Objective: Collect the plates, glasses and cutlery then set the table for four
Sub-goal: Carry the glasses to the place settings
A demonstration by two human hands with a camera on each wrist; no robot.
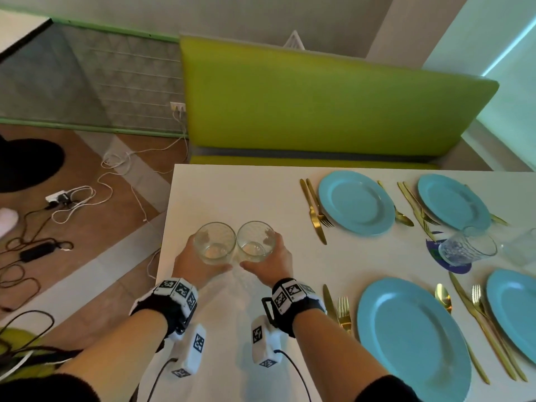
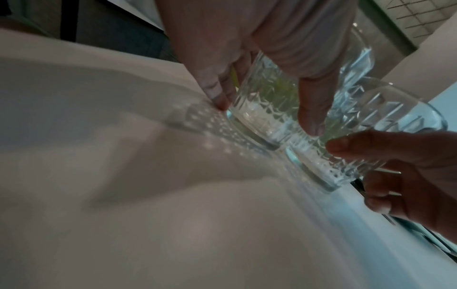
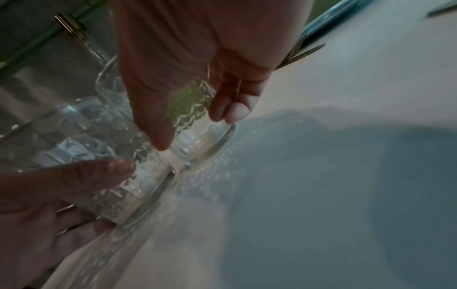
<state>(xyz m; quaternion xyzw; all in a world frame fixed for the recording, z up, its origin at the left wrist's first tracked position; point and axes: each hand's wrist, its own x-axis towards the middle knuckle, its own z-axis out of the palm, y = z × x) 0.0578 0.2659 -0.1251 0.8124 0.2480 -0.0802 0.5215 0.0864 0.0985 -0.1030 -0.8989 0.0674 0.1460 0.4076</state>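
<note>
Two clear patterned glasses stand side by side near the left edge of the white table, their rims touching. My left hand grips the left glass, thumb and fingers curled round its wall. My right hand grips the right glass the same way. Both bases sit at the tabletop. Four blue plates lie to the right, the nearest with a gold knife and fork beside it. A third glass stands on a coaster between the plates.
A green bench backs the far side of the table. White and black cables with a power strip lie on the wooden floor to the left. A fourth glass is at the right edge of the head view.
</note>
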